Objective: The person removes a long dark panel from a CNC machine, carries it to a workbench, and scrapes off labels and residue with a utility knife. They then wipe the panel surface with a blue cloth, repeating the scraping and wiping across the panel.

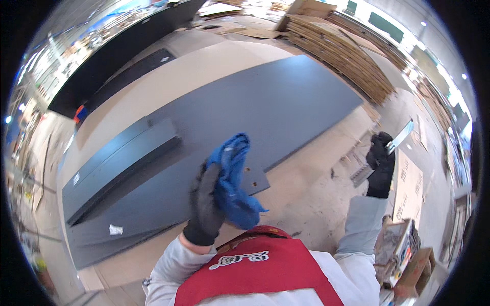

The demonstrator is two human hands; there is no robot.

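Observation:
My left hand (206, 202), in a black work glove, holds a bunched blue cloth (233, 179) above a large dark grey panel (291, 107). Near the cloth, the panel's projecting corner shows two small holes. A narrower, raised grey piece (126, 157) rests on the panel's left part. Out to the right, my gloved right hand (379, 160) is closed on a flat tool with a shiny metal blade (401, 135), which looks like a scraper. A grey flat piece (361, 176) appears beside that hand; I cannot tell whether it is held.
Beige board (214, 57) lies under the panel. A long black panel (126, 57) stands along the far left. Brown boards (333, 49) are stacked at the back right. A cluttered box (394, 244) and a printed board (407, 187) are at my right.

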